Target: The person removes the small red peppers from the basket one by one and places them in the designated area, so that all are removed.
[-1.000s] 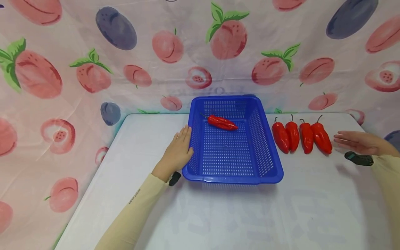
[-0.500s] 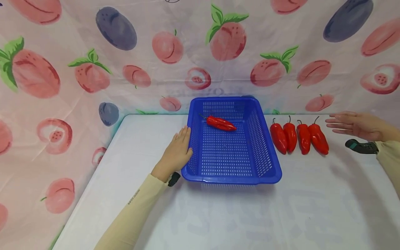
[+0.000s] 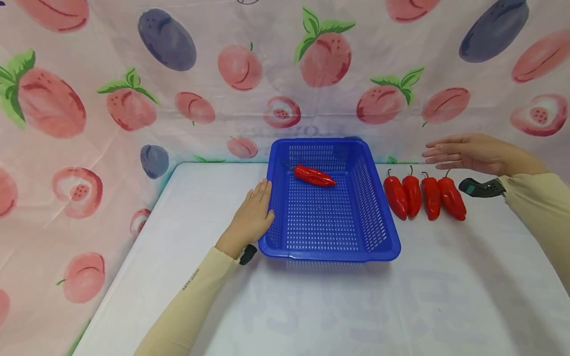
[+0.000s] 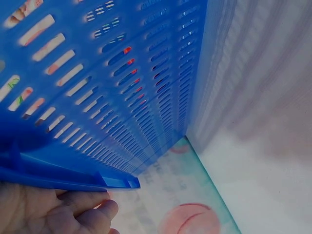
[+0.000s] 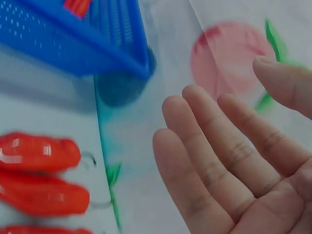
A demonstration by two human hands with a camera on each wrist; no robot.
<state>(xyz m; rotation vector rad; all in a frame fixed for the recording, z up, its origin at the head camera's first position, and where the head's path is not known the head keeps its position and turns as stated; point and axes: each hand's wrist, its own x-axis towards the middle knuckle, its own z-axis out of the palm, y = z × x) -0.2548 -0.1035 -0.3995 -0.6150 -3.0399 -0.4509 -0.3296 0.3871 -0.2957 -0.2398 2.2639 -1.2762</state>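
Note:
A blue plastic basket with slotted walls stands at the back middle of the table, one red pepper lying inside it. Flat along the basket's left rim rests my left hand, its fingers straight; the left wrist view has these fingers right under the rim. To the basket's right, several red peppers lie side by side, stems toward the wall. Raised above their stem ends is my right hand, fingers extended and holding nothing. In the right wrist view its palm and spread fingers show beside the peppers.
A white table carries everything. Its back edge meets a pink fruit-printed cloth that hangs behind and along the left side. Each wrist wears a black strap-on device.
My right hand has moved up and to the left, from beside the rightmost pepper to above the stems. My left hand, the basket and the peppers have stayed in place.

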